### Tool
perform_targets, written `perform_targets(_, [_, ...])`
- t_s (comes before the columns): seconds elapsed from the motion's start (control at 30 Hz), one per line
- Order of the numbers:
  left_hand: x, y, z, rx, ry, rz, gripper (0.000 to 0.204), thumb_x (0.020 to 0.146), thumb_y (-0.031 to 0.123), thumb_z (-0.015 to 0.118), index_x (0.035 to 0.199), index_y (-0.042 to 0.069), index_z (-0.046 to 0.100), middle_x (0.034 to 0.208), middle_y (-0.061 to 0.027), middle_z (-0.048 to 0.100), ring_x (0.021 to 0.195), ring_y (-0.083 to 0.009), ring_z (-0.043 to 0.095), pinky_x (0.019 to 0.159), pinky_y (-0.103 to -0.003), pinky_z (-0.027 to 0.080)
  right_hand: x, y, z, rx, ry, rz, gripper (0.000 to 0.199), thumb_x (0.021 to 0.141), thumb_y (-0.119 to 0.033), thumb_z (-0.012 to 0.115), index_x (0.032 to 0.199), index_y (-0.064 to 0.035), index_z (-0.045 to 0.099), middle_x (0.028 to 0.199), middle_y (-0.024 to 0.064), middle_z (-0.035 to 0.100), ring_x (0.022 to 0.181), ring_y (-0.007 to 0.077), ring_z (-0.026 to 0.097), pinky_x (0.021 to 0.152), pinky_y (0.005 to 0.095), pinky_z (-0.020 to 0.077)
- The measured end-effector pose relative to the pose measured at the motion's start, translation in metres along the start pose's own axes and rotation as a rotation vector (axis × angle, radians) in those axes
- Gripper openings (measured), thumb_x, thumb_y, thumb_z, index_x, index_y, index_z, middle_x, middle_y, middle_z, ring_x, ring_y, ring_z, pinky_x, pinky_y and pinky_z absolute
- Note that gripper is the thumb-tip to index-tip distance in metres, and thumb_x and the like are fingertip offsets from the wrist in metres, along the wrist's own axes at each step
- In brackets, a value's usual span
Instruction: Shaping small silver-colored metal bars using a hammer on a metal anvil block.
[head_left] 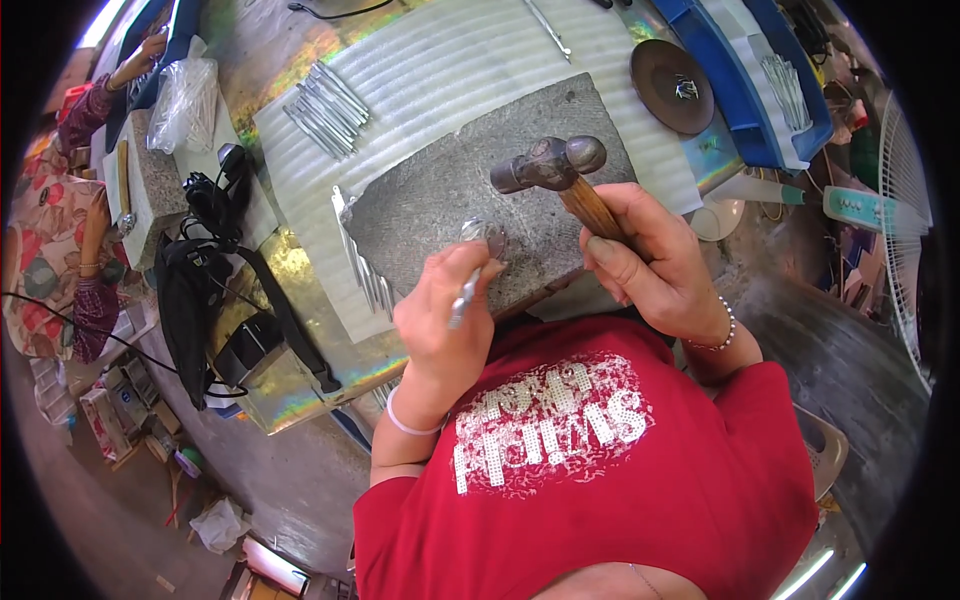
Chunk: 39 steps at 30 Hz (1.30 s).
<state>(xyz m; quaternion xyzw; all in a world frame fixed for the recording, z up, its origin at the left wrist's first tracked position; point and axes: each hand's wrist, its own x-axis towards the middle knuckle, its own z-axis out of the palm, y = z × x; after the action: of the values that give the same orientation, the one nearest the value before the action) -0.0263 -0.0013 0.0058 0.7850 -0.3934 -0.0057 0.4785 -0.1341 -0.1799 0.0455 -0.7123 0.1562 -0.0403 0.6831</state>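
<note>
My right hand [660, 265] grips the wooden handle of a ball-peen hammer [548, 165], its dark head held above a rough grey stone block [425, 185]. Lower and to the left, my left hand [440, 315] is closed on a slim silvery metal piece [463, 298]. Its handle-like end sticks out of the fist toward me. A shiny broader part shows by the fingertips, over the near part of the stone; the fingers hide how the two parts join. The hammer head is apart from this piece.
Silvery metal pieces [328, 108] lie bundled on white foam sheeting [430, 75], with more left of the stone. Right are a brown round dish [655, 85], a blue bin [745, 135] and a fan [905, 230]. A black bag [190, 290] lies left; beyond, a co-worker's hand [140, 60] reaches in.
</note>
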Motion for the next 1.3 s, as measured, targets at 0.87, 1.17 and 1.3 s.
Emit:
perform_targets(0.87, [0.012, -0.002, -0.012, 0.075, -0.098, 0.155, 0.026, 0.066, -0.004, 0.059, 0.09, 0.005, 0.057, 0.078, -0.0069, 0.056, 0.055, -0.0243, 0.06, 0.045, -0.033, 0.047, 0.006, -0.067, 0.011, -0.336, -0.13, -0.331, 0.04, 0.082, 0.002, 0.06, 0.119, -0.0014, 0.045, 0.091, 0.0099, 0.06, 0.075, 0.0132, 0.061, 0.064, 0.0264, 0.0483])
perform_targets(1.17, [0.011, -0.008, -0.011, 0.08, -0.116, 0.125, 0.022, 0.065, 0.003, 0.071, 0.083, 0.005, 0.057, 0.078, -0.0059, 0.06, 0.06, -0.0227, 0.062, 0.05, -0.031, 0.05, -0.01, -0.103, -0.004, -0.667, -0.331, -0.475, 0.054, 0.072, 0.007, 0.065, 0.123, 0.0029, 0.046, 0.096, 0.0163, 0.062, 0.072, 0.0271, 0.063, 0.06, 0.0313, 0.0512])
perform_targets(1.3, [0.013, -0.005, -0.011, 0.063, -0.117, 0.118, 0.02, 0.067, 0.001, 0.069, 0.083, 0.005, 0.057, 0.077, -0.0059, 0.06, 0.06, -0.0225, 0.062, 0.05, -0.031, 0.05, -0.013, -0.103, -0.005, -0.752, -0.302, -0.543, 0.056, 0.071, 0.007, 0.066, 0.123, 0.0054, 0.046, 0.093, 0.0171, 0.062, 0.071, 0.0269, 0.063, 0.056, 0.0303, 0.0512])
